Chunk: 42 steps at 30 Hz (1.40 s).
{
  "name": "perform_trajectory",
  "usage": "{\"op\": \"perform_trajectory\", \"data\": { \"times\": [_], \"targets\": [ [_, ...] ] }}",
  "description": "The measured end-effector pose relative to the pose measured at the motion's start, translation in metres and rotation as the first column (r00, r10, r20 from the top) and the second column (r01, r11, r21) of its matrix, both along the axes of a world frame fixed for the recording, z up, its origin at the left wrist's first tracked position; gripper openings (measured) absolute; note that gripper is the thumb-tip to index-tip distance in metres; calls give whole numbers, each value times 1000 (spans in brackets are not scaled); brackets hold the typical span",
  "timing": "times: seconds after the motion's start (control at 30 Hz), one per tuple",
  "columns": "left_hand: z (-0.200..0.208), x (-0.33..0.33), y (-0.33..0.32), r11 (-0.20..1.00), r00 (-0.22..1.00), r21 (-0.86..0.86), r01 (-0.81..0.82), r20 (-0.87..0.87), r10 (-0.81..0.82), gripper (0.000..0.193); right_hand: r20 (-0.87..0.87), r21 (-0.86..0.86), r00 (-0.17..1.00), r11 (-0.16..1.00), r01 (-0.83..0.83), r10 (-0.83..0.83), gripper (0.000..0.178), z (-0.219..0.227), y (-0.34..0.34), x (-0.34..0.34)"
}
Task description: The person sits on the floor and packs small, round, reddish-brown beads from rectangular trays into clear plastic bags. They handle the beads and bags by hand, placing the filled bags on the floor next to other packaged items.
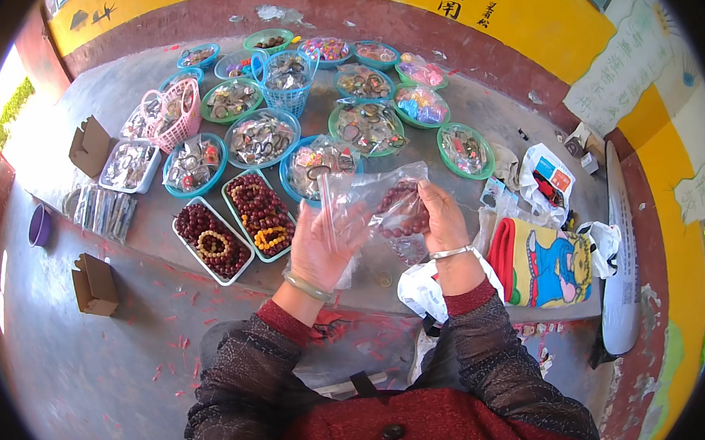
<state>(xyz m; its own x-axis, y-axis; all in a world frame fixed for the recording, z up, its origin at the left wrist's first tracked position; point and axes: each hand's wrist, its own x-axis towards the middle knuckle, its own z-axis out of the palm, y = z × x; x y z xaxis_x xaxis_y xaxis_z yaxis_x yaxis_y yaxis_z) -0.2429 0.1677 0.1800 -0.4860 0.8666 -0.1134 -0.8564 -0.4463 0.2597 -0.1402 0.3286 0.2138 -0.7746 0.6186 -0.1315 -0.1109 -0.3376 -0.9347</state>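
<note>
A clear plastic zip bag (354,200) stretches between my two hands, above the floor's raised edge. Dark red beads on a string (400,205), like a bracelet, show at its right end; whether they lie fully inside is hard to tell. My right hand (444,220) pinches that end beside the beads, thumb on top. My left hand (319,251) is at the bag's zip edge, palm toward me, with its fingers partly seen through the plastic. Left of it stand two white trays: one of dark red bead bracelets (193,223), the other of dark red and amber ones (254,196).
Several round baskets (261,136) of bagged trinkets spread across the raised floor beyond my hands. A pink basket (175,114) and a blue basket (286,77) stand taller. Cardboard boxes (95,284) are at left; a folded colourful blanket (539,264) and white bags lie at right.
</note>
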Motion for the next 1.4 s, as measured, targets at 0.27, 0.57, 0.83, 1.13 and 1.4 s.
{"op": "perform_trajectory", "data": {
  "times": [0.27,0.57,0.83,1.13,1.4],
  "targets": [
    [-6,-3,4,967,969,80,241,33,-244,66,213,376,964,897,-232,160,32,56,-21,6],
    [-9,7,1,943,942,55,328,59,-330,74,243,859,966,482,-174,-84,25,67,-32,10],
    [6,12,4,932,932,85,353,-114,-343,71,142,953,983,282,-106,-114,19,67,-39,9],
    [-13,12,5,978,959,71,198,190,-208,56,109,972,969,227,-57,-223,16,71,-44,12],
    [-32,-2,1,987,994,-123,103,39,-99,30,-42,926,953,347,151,-301,19,70,-37,15]
  ]
}}
